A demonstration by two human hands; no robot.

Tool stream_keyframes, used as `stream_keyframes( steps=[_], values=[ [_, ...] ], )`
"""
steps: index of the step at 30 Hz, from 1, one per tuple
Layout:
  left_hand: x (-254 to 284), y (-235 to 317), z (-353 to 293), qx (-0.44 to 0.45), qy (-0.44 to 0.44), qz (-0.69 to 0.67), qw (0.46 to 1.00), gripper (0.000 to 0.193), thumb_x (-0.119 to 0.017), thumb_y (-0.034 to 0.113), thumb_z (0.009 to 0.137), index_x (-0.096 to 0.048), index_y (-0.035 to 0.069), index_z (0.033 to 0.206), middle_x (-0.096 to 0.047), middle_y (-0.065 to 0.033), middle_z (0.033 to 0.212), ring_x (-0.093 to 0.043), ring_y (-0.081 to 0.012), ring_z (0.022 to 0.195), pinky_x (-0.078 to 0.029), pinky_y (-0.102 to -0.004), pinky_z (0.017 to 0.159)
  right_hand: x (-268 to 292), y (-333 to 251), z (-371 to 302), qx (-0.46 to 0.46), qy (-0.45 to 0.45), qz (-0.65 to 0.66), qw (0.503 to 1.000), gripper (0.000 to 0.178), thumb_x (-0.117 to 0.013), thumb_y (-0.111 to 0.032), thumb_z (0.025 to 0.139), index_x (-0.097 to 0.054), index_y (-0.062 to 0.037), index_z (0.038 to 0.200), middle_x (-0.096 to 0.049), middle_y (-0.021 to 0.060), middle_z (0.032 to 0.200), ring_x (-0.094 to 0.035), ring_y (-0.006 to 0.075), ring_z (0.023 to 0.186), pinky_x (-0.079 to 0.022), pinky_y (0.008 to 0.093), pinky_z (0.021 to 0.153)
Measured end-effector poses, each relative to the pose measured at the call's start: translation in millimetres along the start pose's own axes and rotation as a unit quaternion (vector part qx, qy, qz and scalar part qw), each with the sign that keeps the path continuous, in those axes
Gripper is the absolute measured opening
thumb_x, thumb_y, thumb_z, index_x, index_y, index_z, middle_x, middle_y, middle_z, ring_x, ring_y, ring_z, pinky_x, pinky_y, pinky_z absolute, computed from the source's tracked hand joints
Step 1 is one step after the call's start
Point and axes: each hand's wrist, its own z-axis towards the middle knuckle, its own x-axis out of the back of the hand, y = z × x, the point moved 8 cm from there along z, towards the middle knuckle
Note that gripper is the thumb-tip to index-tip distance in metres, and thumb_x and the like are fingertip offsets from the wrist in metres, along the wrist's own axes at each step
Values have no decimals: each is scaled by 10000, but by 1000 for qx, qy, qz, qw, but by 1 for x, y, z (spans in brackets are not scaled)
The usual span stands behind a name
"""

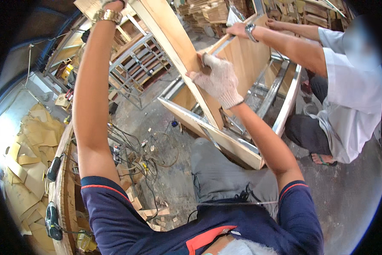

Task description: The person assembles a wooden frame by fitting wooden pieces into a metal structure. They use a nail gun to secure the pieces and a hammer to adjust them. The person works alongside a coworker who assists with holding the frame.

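Observation:
A tall light wooden board (171, 36) stands on end, tilted, with its lower end inside an open box frame of wood and metal (237, 151). My right hand (218, 80), in a white knitted glove with bare fingertips, grips the board's right side partway up. High up at the top edge of the view, my left hand (113, 5) is near the board's upper part; a gold watch is on that wrist. Its fingers are mostly cut off, so its hold is hidden.
At the right another person (348, 89) crouches with a hand (242, 30) on the box's far edge. Cables (152, 155) and wood offcuts (150, 212) litter the floor. Power tools (52, 221) hang along a workbench edge (65, 182) at left. A metal rack (135, 63) stands behind.

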Motion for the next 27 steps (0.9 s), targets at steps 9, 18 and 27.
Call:
stream_keyframes(
  steps=[9,18,27],
  values=[
    [-7,-24,58,-30,-48,-106,993,516,-774,176,795,-546,61,1243,-574,-146,991,-593,-245,849,-503,-406,770,-1,-9,4,14,-1,-30,999,583,-875,-358,731,-727,-1,1167,-719,195,942,-698,341,895,-555,431,821],
    [-18,-30,67,-78,-114,-151,979,347,-713,147,823,-599,79,1144,-544,-67,730,-549,-168,603,-476,-357,587,1,-12,1,17,8,25,1000,586,-907,-298,729,-697,39,1159,-706,186,863,-700,305,856,-562,393,757],
    [-19,-26,69,-134,-87,-131,978,359,-743,171,820,-620,74,1143,-599,-103,928,-582,-209,753,-501,-374,725,0,-10,2,13,-1,8,1000,591,-912,-302,724,-704,41,1158,-704,196,876,-704,306,825,-556,395,755]
  ],
)
